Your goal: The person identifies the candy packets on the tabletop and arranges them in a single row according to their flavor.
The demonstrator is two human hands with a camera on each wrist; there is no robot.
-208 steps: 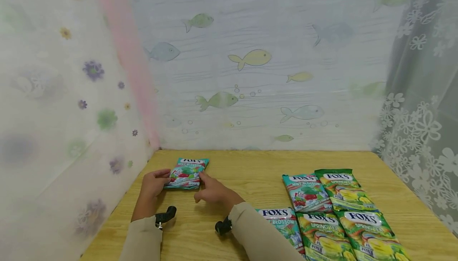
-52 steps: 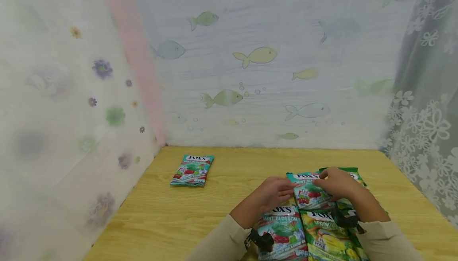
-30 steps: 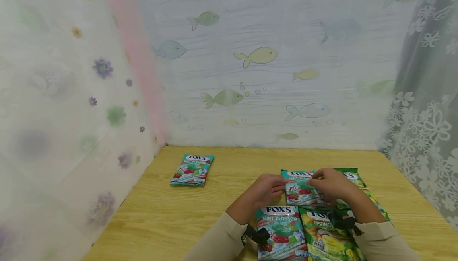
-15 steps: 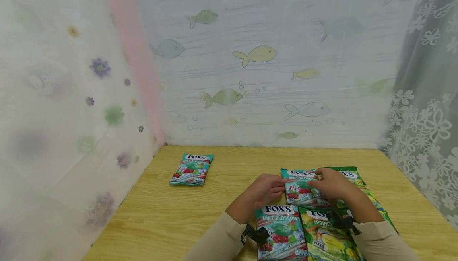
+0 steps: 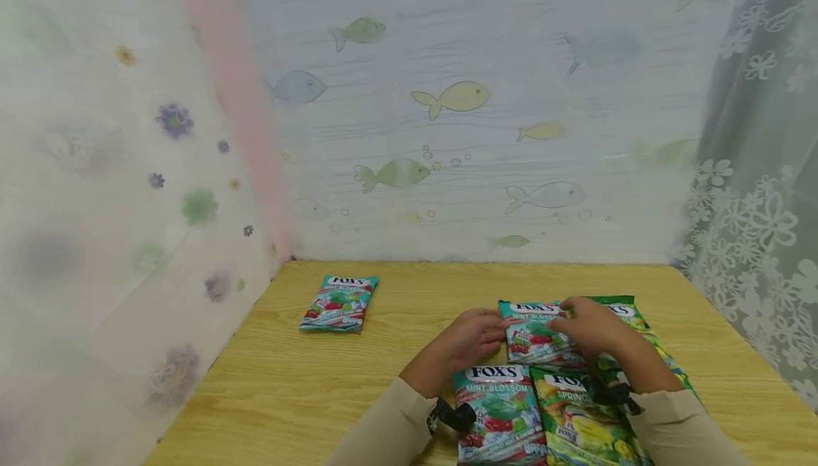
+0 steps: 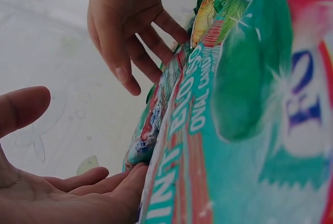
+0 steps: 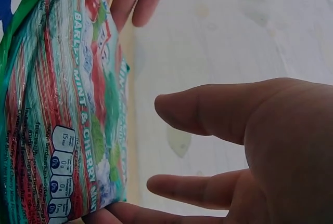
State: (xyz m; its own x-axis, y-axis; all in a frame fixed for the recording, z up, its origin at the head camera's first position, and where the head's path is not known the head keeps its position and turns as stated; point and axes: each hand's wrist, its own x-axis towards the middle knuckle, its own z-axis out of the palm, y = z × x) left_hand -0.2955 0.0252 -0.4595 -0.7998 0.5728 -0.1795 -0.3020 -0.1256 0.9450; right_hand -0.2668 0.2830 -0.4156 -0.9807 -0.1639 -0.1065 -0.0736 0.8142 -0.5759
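Left hand (image 5: 474,337) touches 1 teal bag's (image 5: 532,342) edge, roomy table (image 5: 287,388) leftward

Teal plastic candy packet (image 5: 534,339) with upper-right corner hidden behind right-hand fingers (image 5: 573,303), front green-and-yellow plastic packet (image 5: 584,430) cut off by the head view's bottom edge, finest print on far-left teal packet (image 5: 341,304) unreadably small

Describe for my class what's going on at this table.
A person's left hand and right hand flank a teal rectangular plastic candy bag, fingers at its sides. Nearer the person lie a second teal bag and a rectangular green-and-yellow plastic bag. A third teal bag lies apart on the left side of the yellowish wooden table.
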